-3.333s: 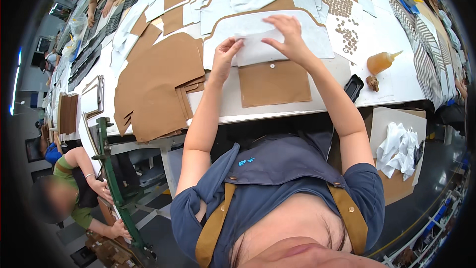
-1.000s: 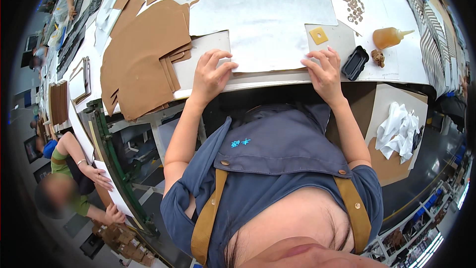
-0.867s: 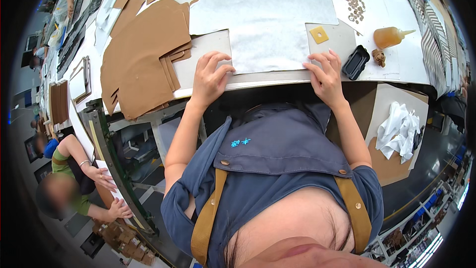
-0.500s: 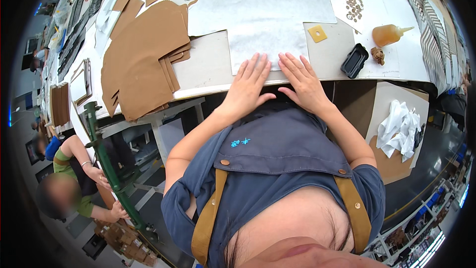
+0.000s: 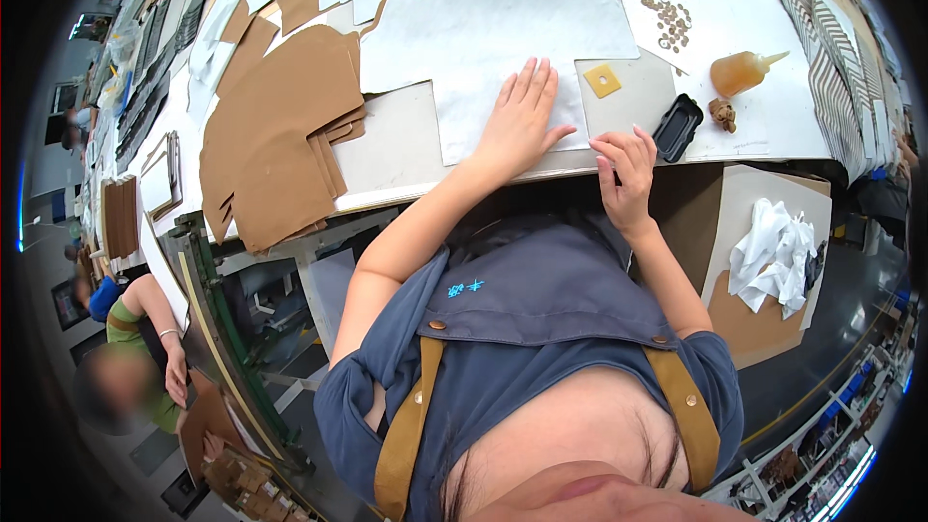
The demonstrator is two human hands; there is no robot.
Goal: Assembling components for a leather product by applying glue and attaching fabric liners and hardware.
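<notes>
A white-backed cut piece [image 5: 483, 24] lies flat on the table, its brown edge showing along the far side. My left hand [image 5: 522, 121] rests palm down on its near part, fingers stretched out. Just off the table's front edge my right hand [image 5: 626, 174] is raised, fingers loosely bent, thumb apart from them, nothing visible between. Close to that hand is a black oblong tray [image 5: 679, 128]. A small yellow square with a hole [image 5: 602, 80] lies right of the white piece.
Brown cut pieces [image 5: 275, 126] are stacked at left. An amber squeeze bottle [image 5: 739, 73], a crumpled brown lump [image 5: 722, 115], small round discs [image 5: 667, 14] and striped fabric [image 5: 822, 68] lie at right. White scraps [image 5: 773, 256] sit beside the table. A co-worker [image 5: 145, 358] handles a brown sheet at lower left.
My left hand has slid farther onto the white piece. My right hand has lifted off its near edge, moved right and bent its fingers. The co-worker's hands have moved down.
</notes>
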